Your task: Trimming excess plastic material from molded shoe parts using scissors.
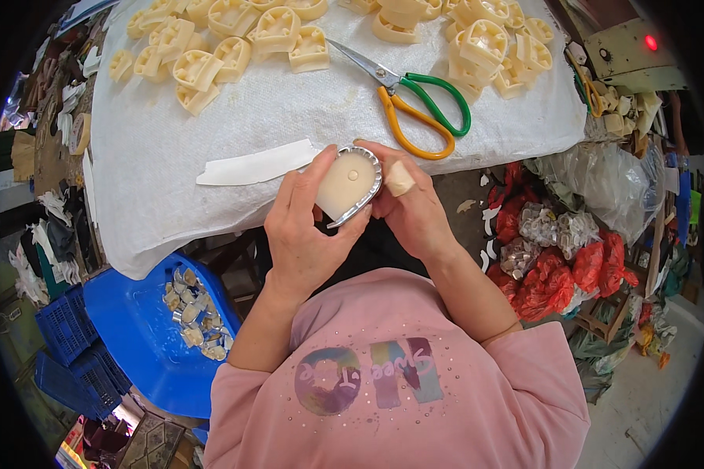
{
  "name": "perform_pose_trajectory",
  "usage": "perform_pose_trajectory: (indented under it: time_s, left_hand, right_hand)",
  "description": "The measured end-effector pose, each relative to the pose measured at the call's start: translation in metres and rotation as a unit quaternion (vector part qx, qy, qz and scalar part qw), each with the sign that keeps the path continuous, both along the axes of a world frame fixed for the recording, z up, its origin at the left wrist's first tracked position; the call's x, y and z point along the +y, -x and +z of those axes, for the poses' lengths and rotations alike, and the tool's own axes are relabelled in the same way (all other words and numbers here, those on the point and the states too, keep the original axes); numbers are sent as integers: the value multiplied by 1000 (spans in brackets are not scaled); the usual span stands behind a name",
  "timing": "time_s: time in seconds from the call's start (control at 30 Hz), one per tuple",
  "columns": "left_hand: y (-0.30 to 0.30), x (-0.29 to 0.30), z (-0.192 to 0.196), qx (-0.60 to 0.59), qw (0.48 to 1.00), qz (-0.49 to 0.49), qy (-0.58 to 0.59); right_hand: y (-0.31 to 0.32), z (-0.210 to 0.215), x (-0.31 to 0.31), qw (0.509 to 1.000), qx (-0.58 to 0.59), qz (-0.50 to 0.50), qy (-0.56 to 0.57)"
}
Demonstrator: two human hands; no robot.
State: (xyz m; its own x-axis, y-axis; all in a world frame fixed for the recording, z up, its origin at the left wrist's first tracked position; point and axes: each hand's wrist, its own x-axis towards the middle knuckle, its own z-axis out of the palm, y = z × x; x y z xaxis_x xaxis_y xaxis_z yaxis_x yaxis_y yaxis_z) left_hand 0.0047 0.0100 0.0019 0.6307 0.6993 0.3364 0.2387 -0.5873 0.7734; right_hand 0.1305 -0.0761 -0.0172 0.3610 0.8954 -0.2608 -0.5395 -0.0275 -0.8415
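Note:
A cream D-shaped shoe heel (346,186), with silver covering pleated around its rim, is held between my two hands over the table's near edge. My left hand (301,223) grips its left and lower side, thumb and fingers on the rim. My right hand (414,211) holds the right side; a pale wrap (400,179) covers part of one finger. A white strip (254,162) lies on the cloth beside my left hand. Beyond my right hand, scissors (385,76) with one green and one orange handle lie with their blades apart.
Several cream hollow heels (275,31) are piled along the far side of the white-covered table (156,156). At lower left, a blue plastic chair (133,313) holds silver and cream pieces (197,316), near blue crates (64,328). Red bags (544,285) and clear plastic sheeting (602,191) lie at right.

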Motion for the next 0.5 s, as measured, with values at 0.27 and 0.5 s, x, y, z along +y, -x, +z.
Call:
perform_pose_trajectory:
  time_s: [0.27, 0.5]
  left_hand:
    - [4, 2, -3, 37, 998, -16, -39]
    - [6, -5, -4, 32, 998, -17, -60]
  right_hand:
    - [3, 3, 1, 993, -118, -6, 17]
    - [10, 7, 2, 972, -223, -61, 43]
